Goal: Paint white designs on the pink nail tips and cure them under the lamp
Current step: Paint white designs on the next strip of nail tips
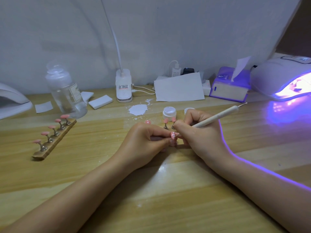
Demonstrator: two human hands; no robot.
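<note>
Fingers of my left hand curl in and pinch a pink nail tip at the middle of the table, its painted face turned up toward me with small white marks on it. My right hand grips a dotting pen the way one holds a pencil, thumb and fingers wrapped round its lower end. The pen's long axis runs from lower left to upper right: its working point is down on the nail tip, and its bare metal end sticks up toward the lit curing lamp.

Just behind my hands stand three more pink tips on small stands, and behind those an open jar of white gel with its lid beside it. A patch of spilled white paint lies to the jar's left. Well off to the left, a wooden strip carries five pink tips in a slanted row.

A clear bottle at far left bears a label, too blurred to read. The clip lamp's base has printing I cannot make out either. A tissue box sits next to the glowing lamp, whose violet light spills over the table and edges my right forearm.
</note>
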